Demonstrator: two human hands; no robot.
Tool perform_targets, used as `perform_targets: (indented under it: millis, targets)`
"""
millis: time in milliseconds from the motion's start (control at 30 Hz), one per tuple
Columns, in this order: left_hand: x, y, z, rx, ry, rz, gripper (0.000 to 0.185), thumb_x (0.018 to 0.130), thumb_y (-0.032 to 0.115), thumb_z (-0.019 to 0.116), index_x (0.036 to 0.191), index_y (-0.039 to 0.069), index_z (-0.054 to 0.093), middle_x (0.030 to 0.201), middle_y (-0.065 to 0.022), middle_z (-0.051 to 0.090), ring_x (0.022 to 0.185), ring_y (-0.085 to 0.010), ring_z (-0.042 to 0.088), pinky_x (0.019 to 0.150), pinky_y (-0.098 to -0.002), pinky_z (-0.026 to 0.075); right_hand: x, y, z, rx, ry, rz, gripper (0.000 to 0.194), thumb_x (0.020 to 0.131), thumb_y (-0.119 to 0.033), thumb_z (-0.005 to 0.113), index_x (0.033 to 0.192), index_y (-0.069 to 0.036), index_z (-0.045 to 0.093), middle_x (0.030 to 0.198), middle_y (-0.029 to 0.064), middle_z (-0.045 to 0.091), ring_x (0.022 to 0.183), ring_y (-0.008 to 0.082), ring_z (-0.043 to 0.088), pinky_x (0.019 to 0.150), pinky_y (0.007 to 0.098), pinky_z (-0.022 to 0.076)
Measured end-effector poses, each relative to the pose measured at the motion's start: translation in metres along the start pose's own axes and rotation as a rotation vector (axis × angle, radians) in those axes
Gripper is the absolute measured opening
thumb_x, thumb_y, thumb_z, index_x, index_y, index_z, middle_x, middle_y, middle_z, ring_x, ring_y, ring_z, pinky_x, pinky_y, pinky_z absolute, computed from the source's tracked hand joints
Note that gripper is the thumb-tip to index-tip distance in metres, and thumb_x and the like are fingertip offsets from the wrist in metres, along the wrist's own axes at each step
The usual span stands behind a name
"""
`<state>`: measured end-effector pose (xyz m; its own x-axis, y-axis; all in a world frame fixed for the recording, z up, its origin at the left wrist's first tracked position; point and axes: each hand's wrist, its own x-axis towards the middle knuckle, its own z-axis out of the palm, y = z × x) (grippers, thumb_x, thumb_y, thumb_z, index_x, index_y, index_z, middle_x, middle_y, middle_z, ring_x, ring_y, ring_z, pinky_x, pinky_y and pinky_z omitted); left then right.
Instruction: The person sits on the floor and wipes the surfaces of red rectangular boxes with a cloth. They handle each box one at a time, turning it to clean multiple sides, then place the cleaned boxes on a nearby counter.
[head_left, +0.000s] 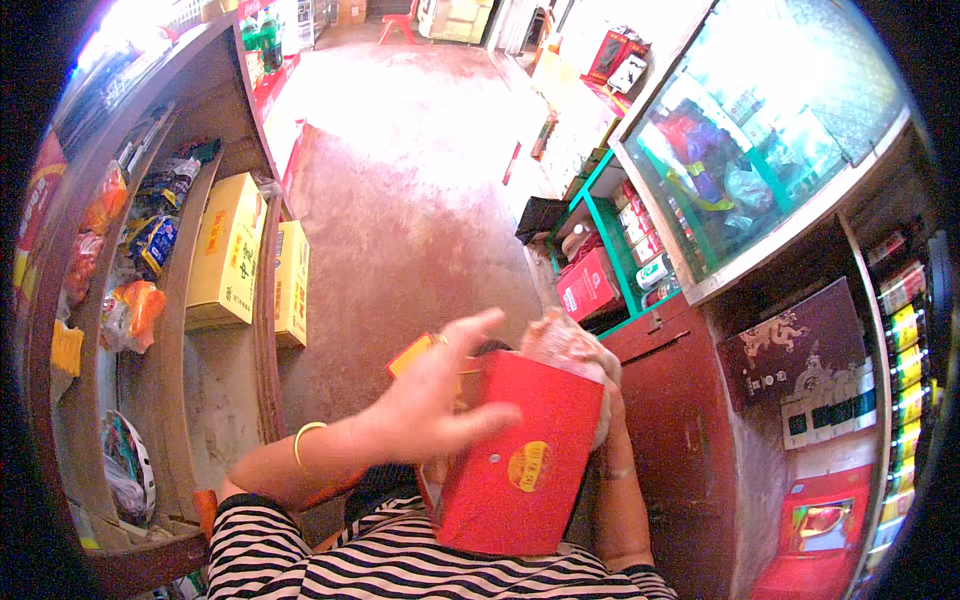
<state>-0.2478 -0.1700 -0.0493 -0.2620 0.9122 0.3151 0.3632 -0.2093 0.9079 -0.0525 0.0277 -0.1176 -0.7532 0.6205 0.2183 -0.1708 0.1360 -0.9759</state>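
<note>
A red box (525, 450) with a round gold emblem stands tilted against the striped shirt at my chest. My left hand (442, 390), a yellow bangle at its wrist, is raised with fingers spread at the box's left side; it looks blurred. At the box's upper right, my right hand (611, 397) is mostly hidden behind the box and a pale, reddish-stained crumpled cloth (566, 345), which it holds. Whether that hand also supports the box cannot be told. A yellow and red piece (412, 356) shows just behind my left hand.
Wooden shelves (176, 300) at the left hold bagged goods and a yellow carton (229, 251); another carton (291, 285) stands beside them. At the right are a glass-topped display case (765, 150), a red wooden cabinet (675, 420) and shelved packages. A red plastic stool (397, 26) stands far ahead.
</note>
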Motion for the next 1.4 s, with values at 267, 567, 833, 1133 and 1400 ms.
perform_targets:
  millis: [267,567,833,1133,1400]
  targets:
    - [-0.040,0.067,0.062,0.584,-0.466,0.264,0.084,0.078,0.061,0.066,0.137,0.004,0.049,0.154,-0.0270,0.027,0.140,-0.0521,0.026,0.104,-0.0699,0.028,-0.075,0.009,-0.033,0.493,0.349,0.083,0.026,0.099,-0.025,0.044,0.118,-0.010,0.055,0.121,0.0076,0.059,0.112,0.0218,0.058,0.101,0.0375,0.0462]
    - [-0.045,0.058,0.089,0.753,-0.201,0.334,0.098,0.061,0.071,0.073,0.133,0.008,0.054,0.144,-0.0222,0.045,0.131,-0.0477,0.041,0.105,-0.0691,0.027,-0.081,0.012,-0.031,0.339,0.270,-0.064,0.029,0.104,-0.028,0.043,0.120,-0.008,0.055,0.124,0.0080,0.058,0.112,0.0214,0.058,0.101,0.0367,0.0462]
    - [-0.001,0.039,-0.028,0.664,-0.485,0.226,0.113,0.054,0.073,0.079,0.144,0.012,0.047,0.144,-0.0266,0.043,0.132,-0.0438,0.044,0.108,-0.0666,0.025,-0.086,0.017,-0.022,-0.586,0.277,-0.253,0.043,0.095,-0.023,0.052,0.131,0.001,0.051,0.130,0.0159,0.056,0.121,0.0301,0.052,0.105,0.0397,0.0396]
    - [-0.025,0.063,-0.057,0.776,-0.543,-0.121,0.117,0.063,0.073,0.075,0.151,0.010,0.032,0.152,-0.0345,0.024,0.134,-0.0525,0.036,0.111,-0.0503,0.033,-0.119,0.091,0.021,-0.435,0.470,0.253,0.038,0.098,-0.030,0.056,0.121,0.001,0.059,0.114,0.0144,0.063,0.106,0.0244,0.059,0.092,0.0351,0.0465]
    - [-0.028,0.048,-0.013,1.000,-0.330,-0.101,0.108,0.073,0.060,0.073,0.152,0.004,0.026,0.153,-0.0320,0.021,0.137,-0.0527,0.026,0.110,-0.0608,0.028,-0.099,0.078,-0.001,-0.192,0.353,0.271,0.038,0.093,-0.030,0.055,0.115,0.000,0.059,0.112,0.0104,0.063,0.101,0.0219,0.060,0.089,0.0351,0.0479]
